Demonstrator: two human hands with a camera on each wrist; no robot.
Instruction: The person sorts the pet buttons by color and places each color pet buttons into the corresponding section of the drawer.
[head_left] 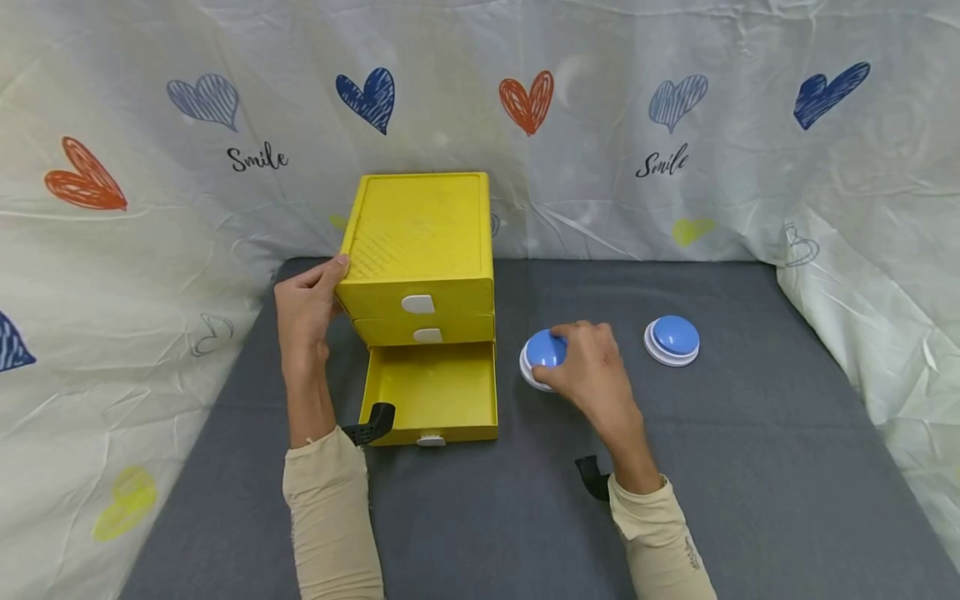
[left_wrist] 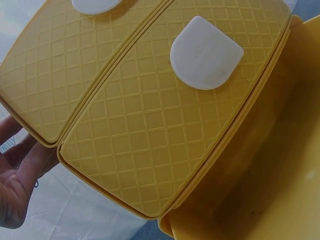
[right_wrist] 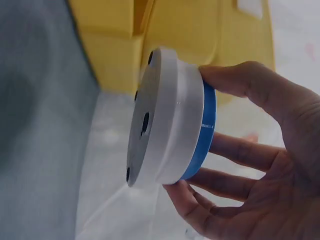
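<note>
A yellow drawer cabinet (head_left: pixel 420 229) with white handles stands on the table; its bottom drawer (head_left: pixel 435 387) is pulled out, with nothing inside. My left hand (head_left: pixel 307 304) holds the cabinet at its front left edge, thumb on the top corner and fingers along the side wall. In the left wrist view those fingers are partly hidden behind the cabinet. Right of the drawer, my right hand (head_left: pixel 592 367) grips a round push button (head_left: pixel 546 350), blue on a white base. The right wrist view shows the button's underside (right_wrist: pixel 142 120) with dark feet, tilted and off the table.
A second blue-and-white push button (head_left: pixel 675 336) lies on the grey tabletop (head_left: pixel 750 467) farther right. Behind the table hangs a pale curtain (head_left: pixel 592 200) printed with hearts. Black wrist mounts (head_left: pixel 592 479) stick out beside both forearms.
</note>
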